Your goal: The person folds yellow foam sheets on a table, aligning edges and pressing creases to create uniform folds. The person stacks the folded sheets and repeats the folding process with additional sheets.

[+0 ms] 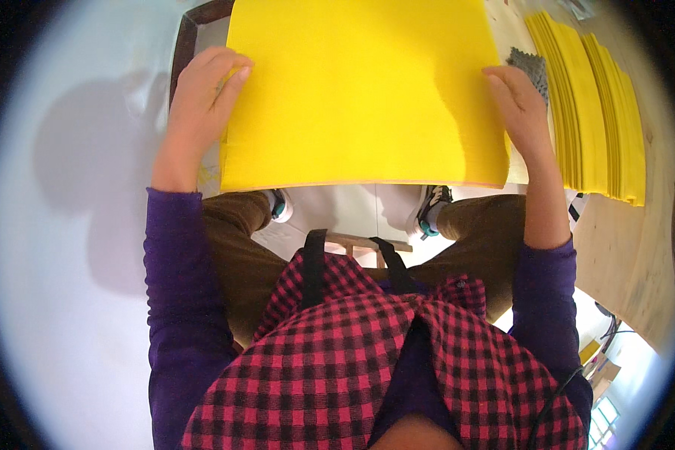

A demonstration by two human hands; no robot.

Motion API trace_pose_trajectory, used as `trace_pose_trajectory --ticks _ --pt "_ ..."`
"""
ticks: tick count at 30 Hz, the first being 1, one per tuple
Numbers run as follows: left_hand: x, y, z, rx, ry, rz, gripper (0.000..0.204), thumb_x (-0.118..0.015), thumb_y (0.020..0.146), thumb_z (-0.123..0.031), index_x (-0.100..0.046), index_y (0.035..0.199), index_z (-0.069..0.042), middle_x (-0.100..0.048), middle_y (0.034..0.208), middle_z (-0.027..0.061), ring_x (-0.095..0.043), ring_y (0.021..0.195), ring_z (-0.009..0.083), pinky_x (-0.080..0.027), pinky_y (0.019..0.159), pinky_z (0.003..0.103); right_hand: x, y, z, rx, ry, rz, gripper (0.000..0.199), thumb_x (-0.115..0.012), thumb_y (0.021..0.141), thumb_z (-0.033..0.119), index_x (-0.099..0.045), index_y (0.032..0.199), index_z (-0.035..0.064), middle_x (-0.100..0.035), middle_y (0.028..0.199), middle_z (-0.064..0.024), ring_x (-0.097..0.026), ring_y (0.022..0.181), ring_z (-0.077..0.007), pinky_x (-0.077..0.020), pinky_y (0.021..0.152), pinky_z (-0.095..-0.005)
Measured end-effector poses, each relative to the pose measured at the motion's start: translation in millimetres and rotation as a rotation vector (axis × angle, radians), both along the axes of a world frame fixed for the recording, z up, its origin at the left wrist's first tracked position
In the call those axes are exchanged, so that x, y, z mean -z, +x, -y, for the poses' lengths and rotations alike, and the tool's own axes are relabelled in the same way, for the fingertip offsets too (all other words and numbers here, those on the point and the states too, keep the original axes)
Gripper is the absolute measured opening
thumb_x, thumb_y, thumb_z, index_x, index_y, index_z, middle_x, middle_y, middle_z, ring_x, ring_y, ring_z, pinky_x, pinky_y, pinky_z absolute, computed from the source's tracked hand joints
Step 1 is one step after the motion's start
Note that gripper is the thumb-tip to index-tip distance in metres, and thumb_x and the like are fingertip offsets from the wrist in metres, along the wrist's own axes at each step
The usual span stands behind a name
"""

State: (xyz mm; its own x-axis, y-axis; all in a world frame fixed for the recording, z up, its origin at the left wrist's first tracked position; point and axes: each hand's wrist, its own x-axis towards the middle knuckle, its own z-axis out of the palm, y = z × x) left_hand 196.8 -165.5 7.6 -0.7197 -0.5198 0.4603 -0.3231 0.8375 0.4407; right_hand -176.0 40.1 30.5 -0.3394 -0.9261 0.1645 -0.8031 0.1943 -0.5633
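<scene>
Left hand [202,94] and right hand [519,103] at opposite side edges of a broad yellow sheet [360,97]

Each hand is partly closed, fingertips over the sheet's margin; whether either pinches it, I cannot tell. The near edge runs crosswise, closer to the body than both hands; the sides point away, and the far end leaves view, so the long axis is uncertain. A grey textured piece [531,69] lies just beside the right hand, folded yellow stacks [577,112] beyond it; room opens between near edge and checked garment [307,360], and outward from the left hand
</scene>
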Motion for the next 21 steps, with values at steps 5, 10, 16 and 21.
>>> trace_pose_trajectory --ticks 5,10,16,21 --pt "6 2 -7 0.03 0.109 0.068 0.02 -0.054 0.092 -0.017 -0.061 0.097 0.0 -0.062 0.097 0.016 -0.059 0.093 0.0341 -0.046 0.081 0.038 7 -1 0 -0.125 0.057 -0.086 0.027 -0.053 0.093 0.02 -0.061 0.11 -0.0003 -0.061 0.105 -0.0136 -0.058 0.102 -0.0255 -0.0432 0.09 -0.0318" --pt "3 -10 1 -0.011 -0.1 -0.015 0.017 -0.055 0.092 -0.016 -0.061 0.095 0.0 -0.063 0.095 0.015 -0.059 0.092 0.0333 -0.047 0.082 0.038 9 -2 17 0.022 -0.101 -0.031 0.025 -0.059 0.092 0.02 -0.063 0.105 -0.0013 -0.063 0.1 -0.0141 -0.061 0.095 -0.027 -0.0467 0.084 -0.0328" --pt "4 1 -8 0.058 0.134 0.028 0.017 -0.057 0.09 -0.015 -0.062 0.097 -0.001 -0.063 0.097 0.0147 -0.059 0.094 0.0338 -0.047 0.083 0.037 1 0 -6 -0.14 0.117 -0.029 0.028 -0.053 0.093 0.019 -0.06 0.114 0.001 -0.059 0.113 -0.0116 -0.058 0.105 -0.024 -0.0438 0.091 -0.0313" --pt "1 -8 0 -0.018 0.006 0.026 0.018 -0.059 0.089 -0.016 -0.064 0.099 -0.002 -0.063 0.102 0.0133 -0.058 0.099 0.0318 -0.046 0.087 0.038 5 -4 11 -0.081 -0.099 -0.153 0.023 -0.06 0.089 0.017 -0.063 0.106 0.0015 -0.062 0.105 -0.0119 -0.059 0.099 -0.0256 -0.0447 0.088 -0.0317"
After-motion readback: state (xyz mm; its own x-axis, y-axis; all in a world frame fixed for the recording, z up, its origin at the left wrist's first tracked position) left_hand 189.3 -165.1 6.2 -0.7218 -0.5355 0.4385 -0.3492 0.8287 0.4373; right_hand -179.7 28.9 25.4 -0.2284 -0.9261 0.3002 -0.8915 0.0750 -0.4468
